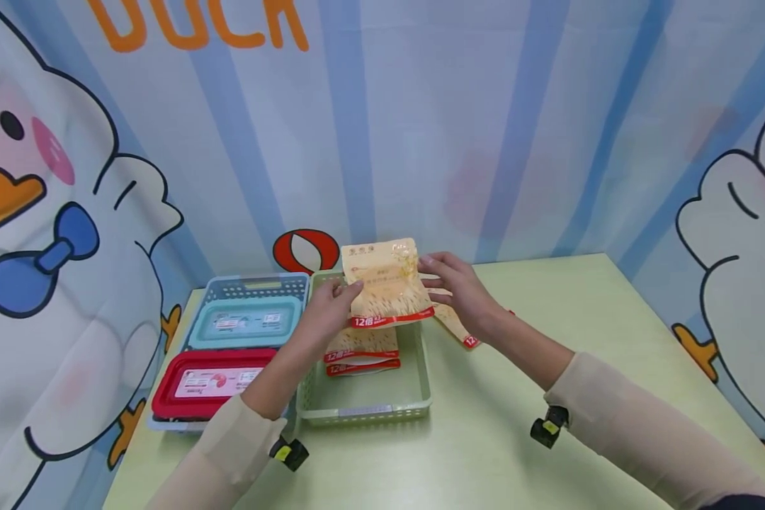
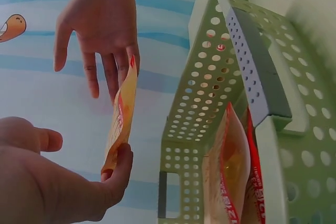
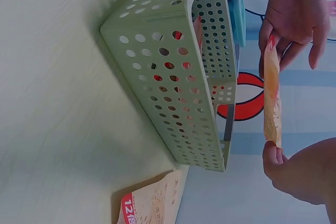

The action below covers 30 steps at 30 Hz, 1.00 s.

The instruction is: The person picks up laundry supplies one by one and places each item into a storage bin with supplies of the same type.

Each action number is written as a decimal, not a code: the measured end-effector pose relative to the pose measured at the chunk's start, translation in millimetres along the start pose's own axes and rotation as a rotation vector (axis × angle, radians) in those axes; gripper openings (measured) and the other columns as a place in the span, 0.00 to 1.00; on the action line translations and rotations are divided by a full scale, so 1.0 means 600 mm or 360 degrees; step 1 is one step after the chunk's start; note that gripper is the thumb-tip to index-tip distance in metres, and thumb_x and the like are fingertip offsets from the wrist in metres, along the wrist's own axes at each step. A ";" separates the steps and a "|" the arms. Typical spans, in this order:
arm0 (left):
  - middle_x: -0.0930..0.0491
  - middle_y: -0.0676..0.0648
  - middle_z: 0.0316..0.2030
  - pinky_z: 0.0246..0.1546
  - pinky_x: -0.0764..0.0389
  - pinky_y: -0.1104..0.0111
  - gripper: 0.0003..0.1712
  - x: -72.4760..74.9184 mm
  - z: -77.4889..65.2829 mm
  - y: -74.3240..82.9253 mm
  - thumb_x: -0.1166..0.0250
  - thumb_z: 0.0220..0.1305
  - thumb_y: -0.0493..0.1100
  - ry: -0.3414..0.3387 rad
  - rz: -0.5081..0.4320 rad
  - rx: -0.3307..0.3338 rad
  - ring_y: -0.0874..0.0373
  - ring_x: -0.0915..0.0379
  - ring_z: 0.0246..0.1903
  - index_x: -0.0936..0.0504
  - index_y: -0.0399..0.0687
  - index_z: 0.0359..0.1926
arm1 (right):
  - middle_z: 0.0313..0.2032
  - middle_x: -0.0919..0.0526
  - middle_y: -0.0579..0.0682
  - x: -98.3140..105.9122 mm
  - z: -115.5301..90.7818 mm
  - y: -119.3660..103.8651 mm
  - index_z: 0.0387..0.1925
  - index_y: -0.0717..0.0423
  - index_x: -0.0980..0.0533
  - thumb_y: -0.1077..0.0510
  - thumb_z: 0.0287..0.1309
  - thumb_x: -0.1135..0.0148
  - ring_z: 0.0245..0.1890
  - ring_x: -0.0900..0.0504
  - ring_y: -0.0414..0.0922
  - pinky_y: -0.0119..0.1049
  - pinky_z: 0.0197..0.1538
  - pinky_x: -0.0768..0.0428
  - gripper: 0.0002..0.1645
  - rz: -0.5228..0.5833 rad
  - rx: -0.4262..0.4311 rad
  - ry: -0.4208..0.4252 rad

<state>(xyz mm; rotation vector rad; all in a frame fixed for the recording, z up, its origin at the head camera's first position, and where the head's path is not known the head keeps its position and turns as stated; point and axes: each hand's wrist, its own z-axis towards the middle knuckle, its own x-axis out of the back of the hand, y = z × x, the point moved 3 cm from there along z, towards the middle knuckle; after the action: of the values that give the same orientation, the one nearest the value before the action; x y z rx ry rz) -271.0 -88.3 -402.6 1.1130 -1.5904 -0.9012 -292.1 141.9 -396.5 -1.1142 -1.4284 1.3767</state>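
Both hands pinched the packet: left hand (image 1: 327, 306), right hand (image 1: 462, 290), packet (image 1: 385, 283) upright above the green basket (image 1: 414, 397). Left wrist: fingers (image 2: 122, 166) gripped its edge. Right wrist: another packet (image 3: 149, 205) lay beside the basket.

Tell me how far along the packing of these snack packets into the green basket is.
Looks partway. Done: two packets already lie in the green basket. In hand: the left hand and right hand hold another packet above the basket. Left: one packet still lies on the table beside the basket.
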 end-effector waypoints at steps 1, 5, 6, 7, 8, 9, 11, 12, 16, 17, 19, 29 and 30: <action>0.34 0.44 0.67 0.58 0.24 0.52 0.42 -0.001 0.003 -0.002 0.45 0.72 0.62 -0.0009 -0.0027 0.0014 0.46 0.34 0.63 0.45 0.45 0.76 | 0.65 0.32 0.61 0.000 0.001 0.001 0.66 0.64 0.38 0.40 0.71 0.48 0.65 0.31 0.57 0.55 0.68 0.34 0.37 0.0009 -0.0002 0.0006; 0.30 0.45 0.61 0.54 0.21 0.54 0.36 -0.006 0.011 -0.009 0.45 0.73 0.59 -0.0055 -0.0107 0.0005 0.48 0.30 0.59 0.39 0.44 0.73 | 0.65 0.31 0.61 0.002 0.007 0.003 0.65 0.65 0.37 0.42 0.71 0.48 0.64 0.30 0.57 0.53 0.68 0.33 0.35 0.0063 -0.0028 0.0050; 0.31 0.45 0.61 0.54 0.21 0.53 0.37 -0.006 0.012 -0.011 0.45 0.73 0.59 -0.0058 -0.0118 0.0001 0.47 0.31 0.59 0.40 0.45 0.73 | 0.65 0.31 0.61 0.002 0.009 0.003 0.65 0.65 0.37 0.42 0.71 0.48 0.64 0.30 0.57 0.52 0.67 0.33 0.35 0.0083 -0.0040 0.0063; 0.32 0.45 0.62 0.54 0.21 0.53 0.37 -0.006 0.013 -0.012 0.45 0.73 0.59 -0.0056 -0.0120 -0.0002 0.48 0.31 0.59 0.41 0.45 0.74 | 0.65 0.31 0.61 0.002 0.010 0.003 0.65 0.65 0.37 0.43 0.71 0.49 0.64 0.29 0.58 0.52 0.67 0.32 0.34 0.0115 -0.0048 0.0073; 0.33 0.44 0.64 0.56 0.22 0.52 0.38 -0.006 0.013 -0.012 0.45 0.73 0.59 -0.0056 -0.0120 -0.0013 0.48 0.32 0.60 0.42 0.45 0.74 | 0.64 0.31 0.62 0.001 0.011 0.003 0.64 0.65 0.37 0.44 0.71 0.48 0.63 0.29 0.58 0.52 0.67 0.32 0.34 0.0148 -0.0061 0.0085; 0.35 0.44 0.65 0.57 0.23 0.52 0.39 -0.005 0.013 -0.012 0.44 0.73 0.59 -0.0055 -0.0122 -0.0021 0.48 0.34 0.62 0.43 0.47 0.74 | 0.64 0.31 0.62 0.000 0.013 0.003 0.64 0.64 0.37 0.44 0.71 0.49 0.63 0.29 0.58 0.52 0.67 0.32 0.33 0.0178 -0.0074 0.0095; 0.39 0.44 0.68 0.60 0.26 0.50 0.40 -0.003 0.012 -0.012 0.44 0.72 0.60 -0.0048 -0.0103 -0.0030 0.47 0.37 0.64 0.46 0.48 0.75 | 0.64 0.31 0.64 -0.003 0.015 0.004 0.65 0.66 0.38 0.45 0.71 0.49 0.62 0.29 0.58 0.52 0.67 0.32 0.33 0.0239 -0.0101 0.0103; 0.41 0.44 0.70 0.62 0.29 0.49 0.41 0.000 0.011 -0.011 0.44 0.72 0.60 -0.0049 -0.0085 -0.0041 0.46 0.40 0.67 0.48 0.48 0.76 | 0.63 0.30 0.64 -0.005 0.016 0.004 0.66 0.67 0.38 0.46 0.71 0.49 0.62 0.29 0.58 0.52 0.67 0.32 0.34 0.0264 -0.0111 0.0100; 0.48 0.44 0.74 0.66 0.34 0.47 0.45 0.010 0.005 -0.007 0.45 0.71 0.62 -0.0045 -0.0040 -0.0055 0.46 0.48 0.71 0.52 0.48 0.77 | 0.62 0.30 0.62 -0.012 0.020 0.006 0.66 0.67 0.38 0.45 0.71 0.50 0.61 0.28 0.57 0.51 0.66 0.32 0.35 0.0283 -0.0169 0.0093; 0.49 0.44 0.74 0.66 0.36 0.47 0.46 0.012 0.003 -0.006 0.45 0.71 0.63 -0.0054 -0.0032 -0.0061 0.46 0.50 0.72 0.53 0.47 0.78 | 0.62 0.30 0.62 -0.013 0.021 0.006 0.66 0.67 0.37 0.44 0.71 0.50 0.61 0.28 0.56 0.51 0.66 0.32 0.35 0.0277 -0.0180 0.0089; 0.49 0.45 0.74 0.67 0.36 0.48 0.46 0.015 0.000 -0.003 0.45 0.71 0.63 -0.0068 -0.0034 -0.0070 0.46 0.50 0.72 0.53 0.47 0.78 | 0.62 0.29 0.59 -0.014 0.022 0.008 0.65 0.65 0.35 0.43 0.71 0.49 0.60 0.28 0.55 0.51 0.66 0.32 0.34 0.0268 -0.0202 0.0091; 0.48 0.44 0.74 0.66 0.36 0.46 0.46 0.029 0.006 -0.006 0.45 0.71 0.64 -0.0068 0.0029 -0.0090 0.46 0.48 0.71 0.52 0.47 0.77 | 0.64 0.31 0.57 -0.021 0.029 0.022 0.67 0.60 0.34 0.41 0.69 0.48 0.60 0.28 0.55 0.51 0.64 0.29 0.35 0.0299 -0.0244 0.0051; 0.48 0.44 0.74 0.67 0.36 0.46 0.46 0.031 0.008 -0.008 0.45 0.71 0.64 -0.0071 0.0041 -0.0097 0.46 0.49 0.72 0.52 0.46 0.77 | 0.64 0.31 0.57 -0.024 0.030 0.023 0.67 0.60 0.34 0.41 0.69 0.48 0.60 0.28 0.55 0.51 0.64 0.29 0.35 0.0310 -0.0249 0.0046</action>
<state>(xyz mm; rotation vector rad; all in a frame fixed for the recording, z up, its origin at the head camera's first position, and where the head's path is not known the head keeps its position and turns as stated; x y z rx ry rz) -276.6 -107.5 -402.7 1.0340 -1.5995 -0.9576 -305.5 123.5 -410.8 -1.4001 -1.4569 1.3944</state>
